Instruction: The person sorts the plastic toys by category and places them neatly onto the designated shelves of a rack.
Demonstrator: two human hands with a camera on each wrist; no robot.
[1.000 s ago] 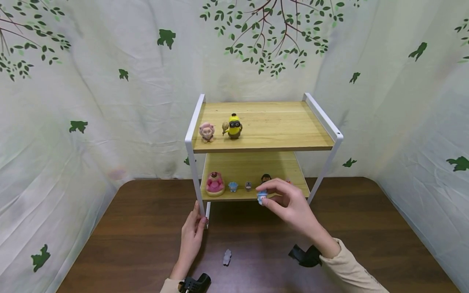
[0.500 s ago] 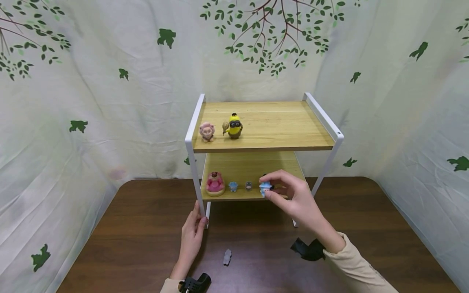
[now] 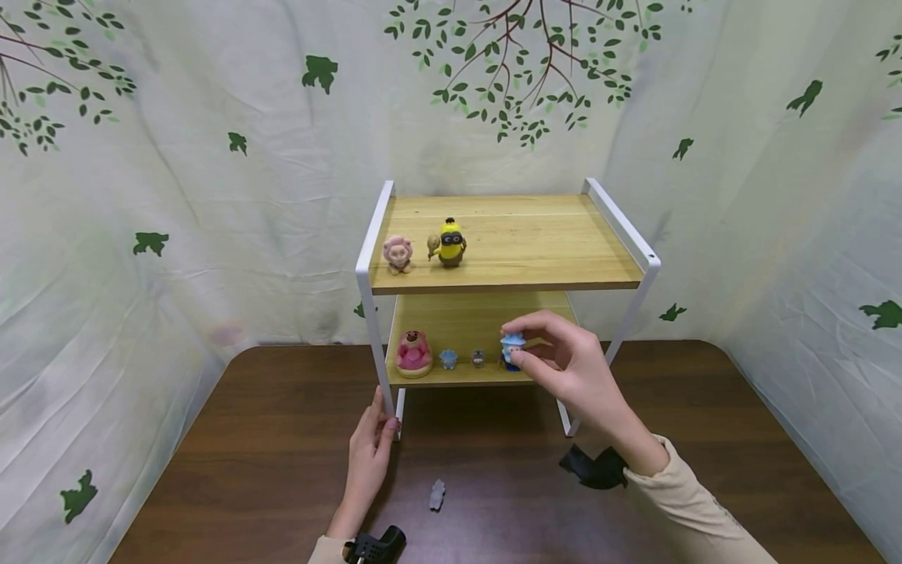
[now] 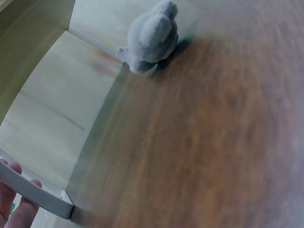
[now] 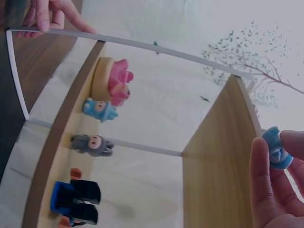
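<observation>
Between thumb and fingertips my right hand (image 3: 578,368) pinches a small blue-hatted figurine (image 3: 512,343), held up in front of the lower shelf. The right wrist view shows this blue figurine (image 5: 274,146) near the upper board's edge. A toy figure (image 5: 73,203) with black and blue parts stands on the lower board; in the head view it is mostly hidden behind the right hand. My left hand (image 3: 369,446) grips the white front left leg (image 3: 384,392) of the two-tier shelf (image 3: 507,286). A grey fuzzy figurine (image 3: 437,495) lies on the table.
A pink bear figurine (image 3: 413,354), a blue figurine (image 3: 448,359) and a grey figurine (image 3: 478,358) line the lower board. On the upper board are a pink figurine (image 3: 398,254) and a yellow minion figurine (image 3: 451,243). A patterned cloth (image 3: 211,196) hangs behind the brown table (image 3: 282,439).
My right hand has lifted the blue figurine upward and slightly right, from the lower board's front edge to in front of the black and blue toy. The left hand stays put.
</observation>
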